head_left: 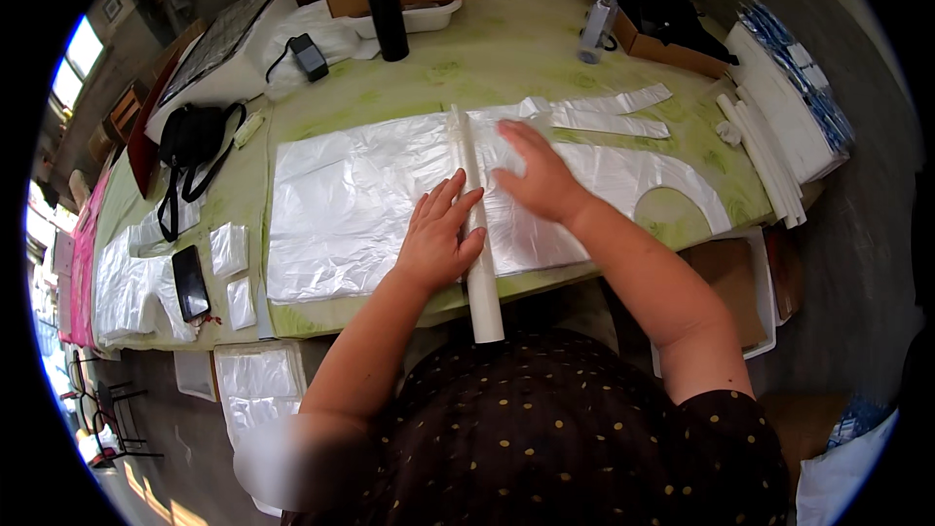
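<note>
A thin, shiny white plastic apron [341, 205] lies spread over the table, its rounded cut-out toward the right end and two strips [614, 117] reaching off its far side. Across its middle runs a long pale tube [484, 302], one end sticking out past the table's near edge. My left hand [443, 236] lies over the tube and the plastic just left of it, fingers spread. Right of the tube, my right hand [536, 170] is flat above or on the plastic, fingers stretched out and slightly blurred; whether it touches cannot be told.
Left on the table are a phone [191, 282], folded plastic packets [229, 250] and a black bag [192, 136]. Farther back stand a black cylinder [387, 19], a charger-like black block [308, 57] and a water bottle [597, 24]. White rolls [765, 156] lie beside stacked packages [794, 88] at right.
</note>
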The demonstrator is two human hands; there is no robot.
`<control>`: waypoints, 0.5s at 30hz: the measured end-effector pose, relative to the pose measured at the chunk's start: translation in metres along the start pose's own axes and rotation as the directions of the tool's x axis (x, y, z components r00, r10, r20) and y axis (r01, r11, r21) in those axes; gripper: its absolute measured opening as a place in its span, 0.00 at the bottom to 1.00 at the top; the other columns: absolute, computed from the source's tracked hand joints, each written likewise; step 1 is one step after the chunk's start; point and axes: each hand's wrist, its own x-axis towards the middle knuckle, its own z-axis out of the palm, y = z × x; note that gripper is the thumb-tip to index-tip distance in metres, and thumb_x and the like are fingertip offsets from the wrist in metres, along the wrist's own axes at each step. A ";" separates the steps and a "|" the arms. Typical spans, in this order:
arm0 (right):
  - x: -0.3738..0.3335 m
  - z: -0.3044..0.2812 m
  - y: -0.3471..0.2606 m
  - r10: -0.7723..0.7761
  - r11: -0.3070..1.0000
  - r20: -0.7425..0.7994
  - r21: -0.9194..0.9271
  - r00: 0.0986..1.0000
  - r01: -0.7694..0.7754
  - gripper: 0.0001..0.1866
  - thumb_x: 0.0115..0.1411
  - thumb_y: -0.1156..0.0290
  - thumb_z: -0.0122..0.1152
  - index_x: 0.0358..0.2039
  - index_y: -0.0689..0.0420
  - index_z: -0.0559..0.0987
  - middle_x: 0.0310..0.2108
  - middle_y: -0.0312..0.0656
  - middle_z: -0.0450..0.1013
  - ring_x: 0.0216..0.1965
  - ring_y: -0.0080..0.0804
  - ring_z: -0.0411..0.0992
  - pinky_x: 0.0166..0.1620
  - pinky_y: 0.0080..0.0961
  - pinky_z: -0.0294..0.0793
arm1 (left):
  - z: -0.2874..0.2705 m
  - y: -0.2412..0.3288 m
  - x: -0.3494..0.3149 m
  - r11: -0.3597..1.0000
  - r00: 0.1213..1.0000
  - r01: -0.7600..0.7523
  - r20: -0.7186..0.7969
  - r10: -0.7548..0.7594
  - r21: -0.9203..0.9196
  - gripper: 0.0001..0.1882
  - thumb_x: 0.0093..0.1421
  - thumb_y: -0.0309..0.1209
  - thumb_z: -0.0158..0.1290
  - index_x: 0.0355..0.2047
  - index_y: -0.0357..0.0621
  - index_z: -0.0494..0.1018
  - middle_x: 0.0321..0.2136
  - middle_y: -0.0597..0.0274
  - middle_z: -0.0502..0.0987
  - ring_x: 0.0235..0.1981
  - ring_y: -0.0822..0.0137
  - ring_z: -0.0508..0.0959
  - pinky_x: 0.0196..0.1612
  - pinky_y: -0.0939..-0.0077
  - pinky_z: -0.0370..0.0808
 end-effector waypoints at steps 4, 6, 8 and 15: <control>-0.012 0.038 -0.080 -0.250 0.968 0.161 0.014 0.955 0.251 0.30 0.57 0.60 0.64 0.60 0.59 0.76 0.66 0.52 0.65 0.69 0.58 0.57 0.71 0.49 0.55 | -0.008 -0.003 -0.023 1.000 0.997 -0.008 -0.079 0.006 -0.025 0.22 0.56 0.35 0.59 0.52 0.47 0.75 0.58 0.52 0.71 0.59 0.46 0.69 0.62 0.51 0.66; -0.026 0.048 -0.082 -0.248 0.969 0.090 0.013 0.965 0.248 0.24 0.58 0.63 0.65 0.54 0.55 0.80 0.64 0.52 0.67 0.68 0.57 0.59 0.70 0.49 0.56 | -0.013 -0.010 -0.047 0.996 0.987 -0.079 -0.144 0.073 -0.041 0.13 0.55 0.33 0.59 0.41 0.46 0.75 0.42 0.56 0.77 0.44 0.48 0.76 0.49 0.53 0.72; -0.048 0.043 -0.068 -0.190 0.981 0.014 0.030 0.982 0.189 0.17 0.57 0.66 0.66 0.48 0.53 0.83 0.62 0.50 0.70 0.68 0.56 0.60 0.70 0.49 0.57 | -0.026 -0.003 -0.064 0.986 0.975 -0.085 -0.217 0.053 -0.142 0.10 0.53 0.28 0.60 0.36 0.44 0.75 0.35 0.57 0.78 0.37 0.50 0.77 0.43 0.57 0.74; -0.079 0.056 -0.078 -0.295 0.949 0.045 0.130 0.954 0.287 0.12 0.53 0.74 0.65 0.40 0.54 0.82 0.50 0.48 0.74 0.55 0.54 0.71 0.57 0.44 0.72 | -0.048 0.037 -0.018 0.830 0.919 -0.389 -0.234 0.317 -0.399 0.15 0.56 0.24 0.57 0.45 0.39 0.78 0.46 0.50 0.79 0.52 0.47 0.77 0.56 0.57 0.73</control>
